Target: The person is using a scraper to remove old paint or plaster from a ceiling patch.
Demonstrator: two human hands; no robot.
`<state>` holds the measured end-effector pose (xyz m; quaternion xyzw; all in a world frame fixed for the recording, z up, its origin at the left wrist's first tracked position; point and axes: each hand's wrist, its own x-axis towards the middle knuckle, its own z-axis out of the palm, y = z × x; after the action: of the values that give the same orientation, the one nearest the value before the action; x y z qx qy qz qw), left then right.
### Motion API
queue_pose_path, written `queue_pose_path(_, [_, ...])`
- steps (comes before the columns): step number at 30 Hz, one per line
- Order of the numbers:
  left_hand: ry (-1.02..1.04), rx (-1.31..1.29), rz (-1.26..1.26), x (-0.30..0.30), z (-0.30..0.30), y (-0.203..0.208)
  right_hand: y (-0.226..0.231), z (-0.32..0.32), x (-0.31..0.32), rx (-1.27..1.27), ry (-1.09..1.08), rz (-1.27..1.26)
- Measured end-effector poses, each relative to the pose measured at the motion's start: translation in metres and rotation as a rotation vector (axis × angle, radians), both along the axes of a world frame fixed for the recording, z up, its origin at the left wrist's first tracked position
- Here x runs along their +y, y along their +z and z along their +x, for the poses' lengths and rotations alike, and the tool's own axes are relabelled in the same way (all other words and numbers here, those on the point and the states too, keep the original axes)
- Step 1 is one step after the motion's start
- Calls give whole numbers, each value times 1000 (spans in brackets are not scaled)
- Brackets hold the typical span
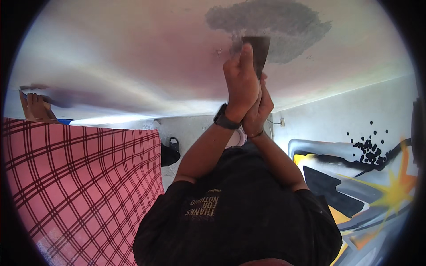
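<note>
A putty knife [262,51] with a wide dark blade rests against the pale wall [146,48], its edge at the lower side of a rough grey patch [284,26]. Its handle is hidden inside my hands. My left hand [241,84], with a dark watch [225,118] on the wrist, is closed around the tool, thumb pointing up along the blade. Pressed against it from the right and slightly lower, my right hand [261,106] is also closed at the handle; most of its fingers are covered by the left hand.
At the far left another person's hand [37,107] is near the wall beside a blurred dark shape. Pink plaid cloth [88,173] spans the lower left. A sandalled foot [174,144] shows on the grey floor. To the right stands a wall with painted graffiti [355,190] and a socket [282,122].
</note>
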<state>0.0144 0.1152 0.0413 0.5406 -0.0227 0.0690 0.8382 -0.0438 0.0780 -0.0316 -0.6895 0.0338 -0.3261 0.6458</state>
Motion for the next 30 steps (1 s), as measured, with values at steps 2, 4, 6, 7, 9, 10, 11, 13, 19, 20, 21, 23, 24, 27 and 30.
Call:
queue_pose_path(2, [-8, 28, -5, 0, -3, 1, 0, -4, -1, 19, 21, 23])
queue_pose_path(4, [-19, 44, -12, -3, -5, -3, 4, -12, -1, 72, -9, 8])
queue_pose_path(6, [-21, 116, -59, -8, -6, -14, 8, -3, -4, 46, -16, 22])
queue_pose_path(7, [-23, 120, -59, -9, -5, -9, 8, -4, -6, 35, -26, 38])
queue_pose_path(9, [-10, 35, -19, -10, -1, 4, 6, 0, -10, 27, -20, 37])
queue_pose_path(10, [-8, 35, -18, -11, -2, 1, 6, 3, -10, 12, -6, 37])
queue_pose_path(11, [-13, 46, -42, -12, -4, -6, 5, -2, -12, 12, -4, 38])
queue_pose_path(13, [-16, 52, -67, -18, -4, -19, 4, -14, -18, 9, -40, -27])
queue_pose_path(19, [-19, 108, -187, -29, -12, 3, 26, -17, -35, 87, -33, -134])
queue_pose_path(20, [-41, 144, -212, -33, -14, -4, 21, -18, -39, 79, -32, -132])
queue_pose_path(21, [-64, 180, -236, -35, -12, -9, 12, -20, -44, 132, -22, -108])
queue_pose_path(23, [-55, 155, -220, -37, -7, -8, 11, -23, -47, 195, -12, -84])
queue_pose_path(24, [-46, 130, -204, -37, -6, -8, 11, -19, -48, 196, -10, -82])
queue_pose_path(27, [-62, 114, -241, -37, -10, -6, 21, -23, -50, 179, 6, -50])
queue_pose_path(30, [-72, 149, -254, -43, -10, -5, 15, -15, -51, 105, -46, -62])
